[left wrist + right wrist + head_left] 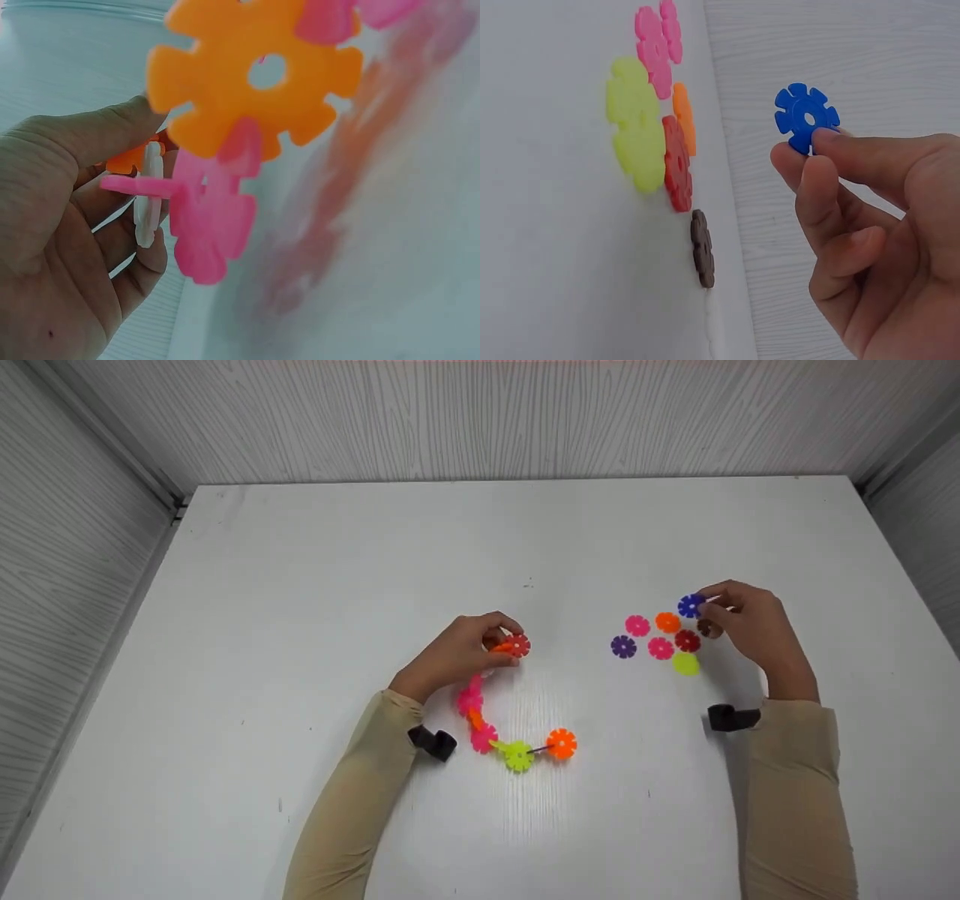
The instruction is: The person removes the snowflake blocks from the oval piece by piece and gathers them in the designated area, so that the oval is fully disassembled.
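My left hand (466,649) grips one end of a curved chain of interlocked plastic snowflake discs, near a red disc (518,646) and an orange one. In the left wrist view a white disc (148,195) shows among the fingers, with a pink disc (206,225) and a large orange disc (225,82) linked beyond it. The chain runs down to a lime disc (518,757) and an orange end disc (562,744). Between thumb and fingertips, my right hand (754,622) pinches a blue disc (808,118), held above the loose discs.
Loose discs lie on the white table (300,585) below the right hand: purple (623,646), pink (637,625), orange (667,622), dark red (688,641), lime (685,664) and brown (703,249). A panelled wall (480,420) stands behind the table.
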Demonstrator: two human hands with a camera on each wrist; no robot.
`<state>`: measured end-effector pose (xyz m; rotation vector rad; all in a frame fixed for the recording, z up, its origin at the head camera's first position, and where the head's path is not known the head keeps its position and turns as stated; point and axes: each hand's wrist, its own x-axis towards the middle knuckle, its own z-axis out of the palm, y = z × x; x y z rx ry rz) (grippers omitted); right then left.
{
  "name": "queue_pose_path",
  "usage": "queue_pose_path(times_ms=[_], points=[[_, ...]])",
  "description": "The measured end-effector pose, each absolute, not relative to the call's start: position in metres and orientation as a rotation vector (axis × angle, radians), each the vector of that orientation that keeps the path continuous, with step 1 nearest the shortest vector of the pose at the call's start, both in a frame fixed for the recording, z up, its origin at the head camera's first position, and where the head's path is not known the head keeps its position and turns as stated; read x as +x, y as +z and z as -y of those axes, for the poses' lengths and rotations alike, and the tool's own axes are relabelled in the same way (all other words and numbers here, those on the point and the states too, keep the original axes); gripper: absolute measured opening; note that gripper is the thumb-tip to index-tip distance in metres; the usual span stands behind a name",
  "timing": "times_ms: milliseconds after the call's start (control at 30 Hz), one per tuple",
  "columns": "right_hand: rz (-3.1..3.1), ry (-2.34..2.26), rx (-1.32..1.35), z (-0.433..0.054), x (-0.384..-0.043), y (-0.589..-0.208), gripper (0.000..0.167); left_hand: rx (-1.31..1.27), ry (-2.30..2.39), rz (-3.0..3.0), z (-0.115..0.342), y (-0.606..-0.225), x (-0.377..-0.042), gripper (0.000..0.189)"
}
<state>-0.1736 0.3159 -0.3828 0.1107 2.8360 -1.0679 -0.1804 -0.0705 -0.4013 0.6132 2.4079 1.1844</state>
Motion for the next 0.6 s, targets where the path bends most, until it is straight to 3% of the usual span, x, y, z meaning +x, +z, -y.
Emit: queue_pose_path(times_ms=[600], points=[[-2.65, -0.902, 0.09, -0.355, -0.167, -0.385, 0.037, 0.613, 1.154, -2.41, 0.07, -0.401, -0.18, 0.037]])
